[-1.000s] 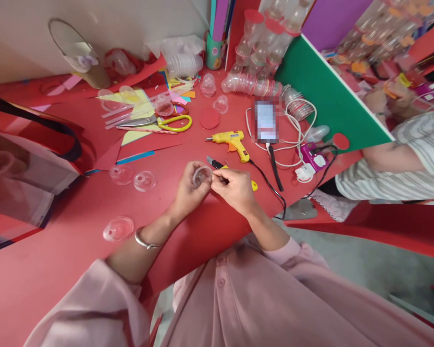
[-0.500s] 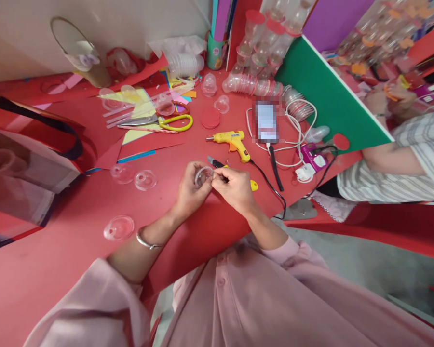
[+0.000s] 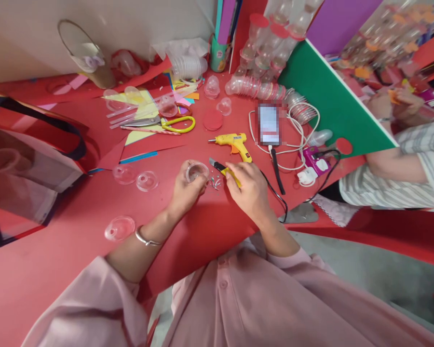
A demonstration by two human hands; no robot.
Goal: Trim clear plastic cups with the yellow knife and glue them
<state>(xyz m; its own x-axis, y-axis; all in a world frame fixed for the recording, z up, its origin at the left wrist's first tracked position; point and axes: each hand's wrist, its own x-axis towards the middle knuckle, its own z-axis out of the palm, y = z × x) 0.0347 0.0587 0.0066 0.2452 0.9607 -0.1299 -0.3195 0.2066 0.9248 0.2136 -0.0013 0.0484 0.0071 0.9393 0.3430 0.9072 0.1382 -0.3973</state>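
My left hand (image 3: 185, 188) is closed round a small clear plastic cup (image 3: 196, 171), held just above the red table (image 3: 58, 270). My right hand (image 3: 248, 185) has its fingers curled on the yellow utility knife (image 3: 224, 169), whose blade end points up and left. Small clear plastic scraps (image 3: 215, 182) lie on the table between the two hands. A yellow glue gun (image 3: 235, 143) lies just beyond the knife.
Three clear plastic domes (image 3: 136, 178) lie left of my hands. Yellow-handled scissors (image 3: 166, 123), coloured paper and stacked clear cups (image 3: 255, 86) sit further back. A phone (image 3: 268, 124) and white cables lie right. Another person's arm (image 3: 394, 161) rests beyond the green board (image 3: 329, 101).
My right hand has let go of the cup and moved right onto the utility knife. Plastic scraps now show on the table. The left hand has shifted slightly left with the cup.
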